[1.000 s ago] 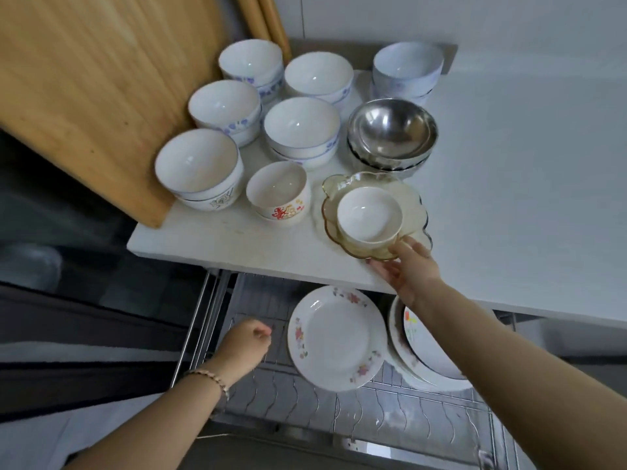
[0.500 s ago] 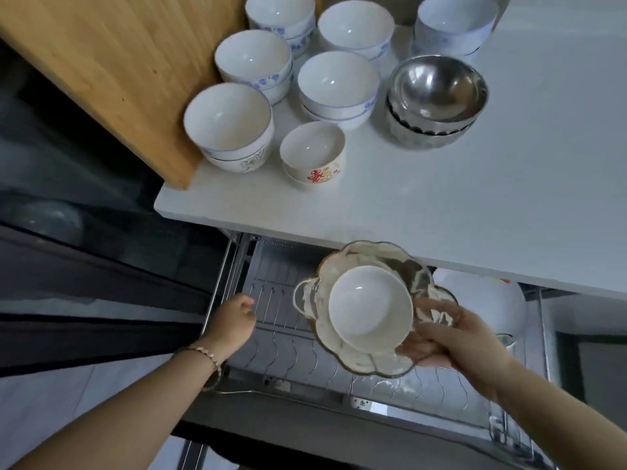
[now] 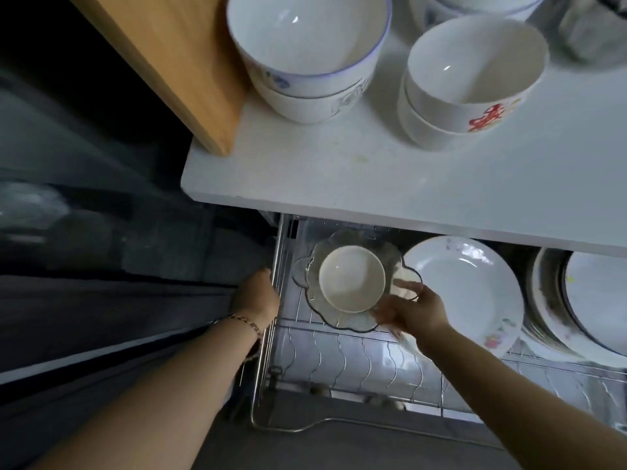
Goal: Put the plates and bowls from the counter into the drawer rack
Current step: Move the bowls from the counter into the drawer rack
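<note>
A person's right hand (image 3: 412,312) grips the near-right rim of a scalloped glass dish (image 3: 342,318), fingers spread along and under its edge, with a small cream bowl (image 3: 352,279) sitting inside it. The pair is held low over the left part of the pulled-out drawer rack (image 3: 339,354); whether the dish already touches the wires cannot be told. The left hand (image 3: 258,295), a beaded bracelet (image 3: 245,323) at its wrist, is curled against the rack's left rail, though the fingertips are hidden behind the metal.

Just right of the dish, a white plate with flower print (image 3: 464,290) leans in the rack. Further right, a stack of plates (image 3: 583,300) runs out of the picture and is partly shadowed by the white worktop (image 3: 339,171) overhanging the drawer's back.

On the worktop, a blue-rimmed bowl (image 3: 307,45) nests in another beside a wooden cutting board (image 3: 163,59) that is cropped at the top. A white bowl with a red motif (image 3: 471,69), also nested, stands to its right. More bowls and a blurred grey shape at the top right corner are cut off. The left side of the scene is dark and smeared.
</note>
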